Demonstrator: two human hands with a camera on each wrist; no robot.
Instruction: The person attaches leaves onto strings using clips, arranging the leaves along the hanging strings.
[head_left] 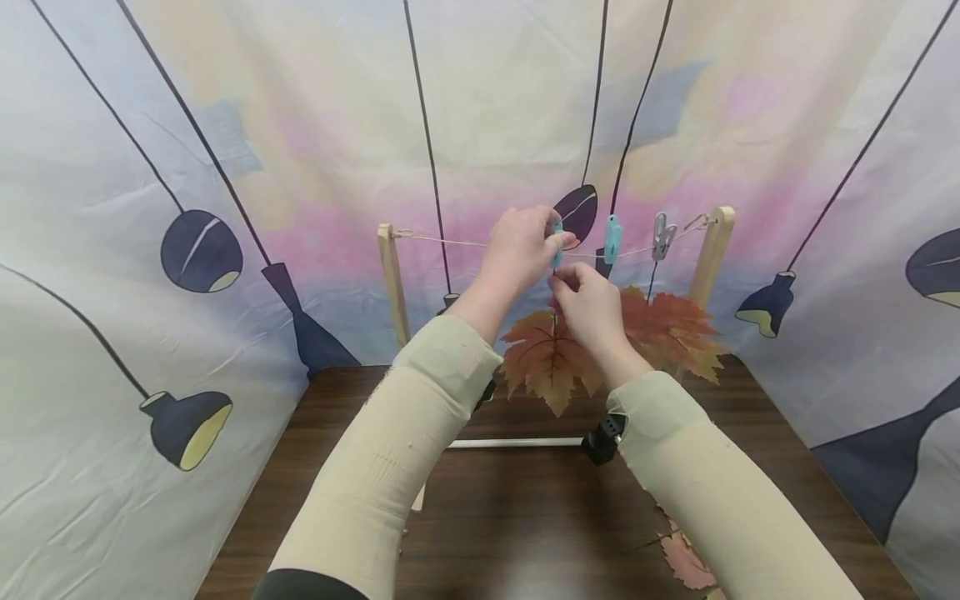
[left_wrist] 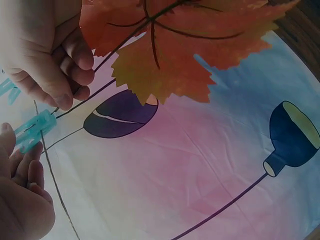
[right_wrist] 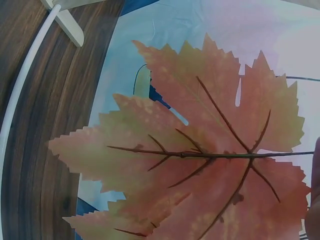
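In the head view my left hand (head_left: 521,246) pinches a turquoise clothespin (head_left: 557,257) on the string between two wooden posts. Just below it, my right hand (head_left: 594,307) holds the thin stem of an orange-red artificial maple leaf (head_left: 552,360), which hangs downward. From the left wrist view, the stem's end meets the tip of the clothespin (left_wrist: 39,126); whether it sits between the prongs I cannot tell. The leaf (right_wrist: 215,135) spreads across the right wrist view, with only a sliver of a finger at the right edge.
Farther right on the string are another turquoise clothespin (head_left: 612,239) and a grey clothespin (head_left: 662,237), with a second maple leaf (head_left: 678,329) below. Wooden posts (head_left: 393,279) support the string, and a white bar (head_left: 517,443) runs low. A pinkish leaf (head_left: 684,560) lies on the table (head_left: 525,517).
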